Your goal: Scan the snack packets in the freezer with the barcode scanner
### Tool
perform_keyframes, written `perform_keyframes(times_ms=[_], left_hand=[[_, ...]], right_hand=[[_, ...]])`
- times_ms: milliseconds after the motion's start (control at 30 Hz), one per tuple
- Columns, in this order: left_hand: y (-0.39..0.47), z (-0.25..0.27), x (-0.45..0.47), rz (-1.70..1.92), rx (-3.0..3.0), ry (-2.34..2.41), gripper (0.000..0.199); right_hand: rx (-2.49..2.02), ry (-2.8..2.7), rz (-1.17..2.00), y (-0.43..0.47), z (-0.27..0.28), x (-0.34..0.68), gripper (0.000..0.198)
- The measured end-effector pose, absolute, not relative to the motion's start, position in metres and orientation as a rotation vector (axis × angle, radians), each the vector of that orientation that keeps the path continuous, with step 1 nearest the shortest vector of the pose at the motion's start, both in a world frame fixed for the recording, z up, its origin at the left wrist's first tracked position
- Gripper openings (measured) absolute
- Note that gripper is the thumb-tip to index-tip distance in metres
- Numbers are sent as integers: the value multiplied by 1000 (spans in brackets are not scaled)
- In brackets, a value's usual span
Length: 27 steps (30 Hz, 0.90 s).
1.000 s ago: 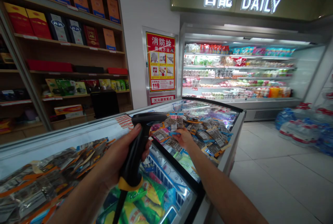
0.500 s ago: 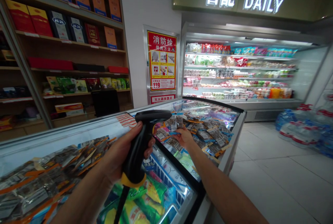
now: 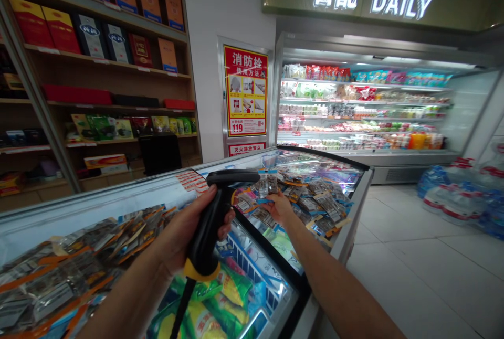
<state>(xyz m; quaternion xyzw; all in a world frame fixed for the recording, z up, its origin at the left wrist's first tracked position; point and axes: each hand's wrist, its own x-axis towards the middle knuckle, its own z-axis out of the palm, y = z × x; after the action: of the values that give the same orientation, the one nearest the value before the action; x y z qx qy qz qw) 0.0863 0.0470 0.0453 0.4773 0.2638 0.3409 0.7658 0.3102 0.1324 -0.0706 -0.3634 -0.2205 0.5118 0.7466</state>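
Above the freezer (image 3: 357,210), the left grip (image 3: 183,234) wraps round a black scanner (image 3: 207,229). The right grip (image 3: 281,209), fingers nearly together, pinches a packet (image 3: 268,183) by its lower edge over the freezer's far end. More packets (image 3: 328,203) lie heaped there; green-and-yellow bags (image 3: 232,287) sit inside the freezer.

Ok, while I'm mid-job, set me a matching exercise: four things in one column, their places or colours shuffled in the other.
1. Barcode scanner
2. Held packet
3. Wall poster
4. DAILY sign

a. Red and yellow
b. In the right hand
c. Lit white
d. In the left hand

Pairs: 1-d, 2-b, 3-a, 4-c
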Motion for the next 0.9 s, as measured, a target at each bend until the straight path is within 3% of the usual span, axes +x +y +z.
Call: perform_keyframes(times_ms=[267, 500, 733, 900], left_hand=[[49, 50, 75, 822, 1379, 916, 35], [52, 53, 70, 850, 1319, 850, 38], [52, 52, 69, 832, 1302, 855, 38], [51, 51, 71, 812, 1306, 862, 35]], right_hand=[[-828, -503, 1123, 134, -73, 311, 32], [-803, -478, 1118, 130, -67, 312, 23], [-771, -519, 1145, 123, -59, 311, 42], [-860, -568, 1163, 124, -59, 307, 28]])
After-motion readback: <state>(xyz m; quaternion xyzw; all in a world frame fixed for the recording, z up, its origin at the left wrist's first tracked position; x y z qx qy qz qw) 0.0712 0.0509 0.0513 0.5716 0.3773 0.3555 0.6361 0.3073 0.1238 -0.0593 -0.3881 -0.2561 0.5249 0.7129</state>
